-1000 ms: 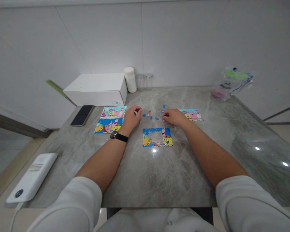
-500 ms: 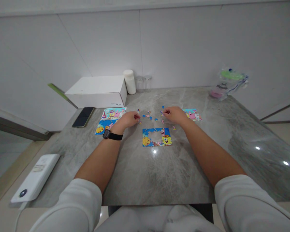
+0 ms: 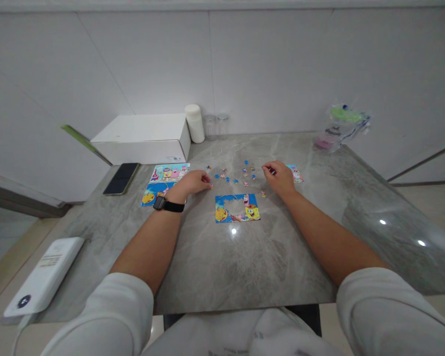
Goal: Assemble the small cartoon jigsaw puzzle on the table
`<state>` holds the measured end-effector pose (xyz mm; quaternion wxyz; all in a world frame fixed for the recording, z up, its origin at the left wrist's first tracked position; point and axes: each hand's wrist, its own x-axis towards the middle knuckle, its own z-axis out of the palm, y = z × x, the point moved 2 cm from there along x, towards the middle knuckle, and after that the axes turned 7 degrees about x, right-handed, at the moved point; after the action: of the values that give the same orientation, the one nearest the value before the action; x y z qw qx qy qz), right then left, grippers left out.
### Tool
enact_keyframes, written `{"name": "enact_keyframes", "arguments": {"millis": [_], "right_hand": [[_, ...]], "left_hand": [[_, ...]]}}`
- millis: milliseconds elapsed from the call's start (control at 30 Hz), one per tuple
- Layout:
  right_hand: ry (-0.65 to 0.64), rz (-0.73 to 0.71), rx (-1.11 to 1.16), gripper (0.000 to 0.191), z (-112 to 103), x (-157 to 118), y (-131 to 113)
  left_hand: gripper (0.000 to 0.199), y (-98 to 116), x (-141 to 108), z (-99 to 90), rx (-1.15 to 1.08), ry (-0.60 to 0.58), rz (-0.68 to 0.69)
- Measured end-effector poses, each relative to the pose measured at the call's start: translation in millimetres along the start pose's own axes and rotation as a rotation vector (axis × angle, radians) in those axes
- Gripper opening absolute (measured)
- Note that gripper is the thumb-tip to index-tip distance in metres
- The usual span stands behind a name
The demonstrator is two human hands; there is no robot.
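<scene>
A partly assembled jigsaw puzzle [image 3: 252,212] with a gap in its middle lies on the grey marbled table [image 3: 252,267]. Behind it several loose pieces [image 3: 236,181] are scattered. My left hand [image 3: 196,183], with a black watch on the wrist, is left of these pieces, its fingers pinched on a small puzzle piece [image 3: 211,186] at the table surface. My right hand [image 3: 278,176] hovers right of the loose pieces with fingers curled together; whether anything is between them is too small to tell. It partly covers a small picture card [image 3: 297,174].
Two picture sheets [image 3: 170,172] lie by my left wrist, beside a phone [image 3: 121,179]. Behind stand a white box [image 3: 141,138], a white bottle [image 3: 195,123] and two clear jars [image 3: 222,126]. A plastic bag [image 3: 337,128] is back right, a white power bank [image 3: 44,277] front left.
My right hand has moved right, away from the loose pieces, uncovering several of them. My left hand has stayed nearly in place, its fingertips a little lower. The whole view has shifted slightly.
</scene>
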<state>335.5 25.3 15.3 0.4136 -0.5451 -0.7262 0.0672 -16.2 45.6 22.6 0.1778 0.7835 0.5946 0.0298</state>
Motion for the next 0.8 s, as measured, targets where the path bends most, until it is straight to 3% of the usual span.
{"name": "enact_keyframes", "arguments": {"millis": [367,800], "right_hand": [[-0.066,0.0,0.01,0.021,10,-3,-5],[-0.193,-0.006,0.011,0.023,11,-3,-9]], "left_hand": [[0.027,3,0,5.7,0.038,0.026,0.011],[0.02,18,1,10.8,0.013,0.094,0.148]]}}
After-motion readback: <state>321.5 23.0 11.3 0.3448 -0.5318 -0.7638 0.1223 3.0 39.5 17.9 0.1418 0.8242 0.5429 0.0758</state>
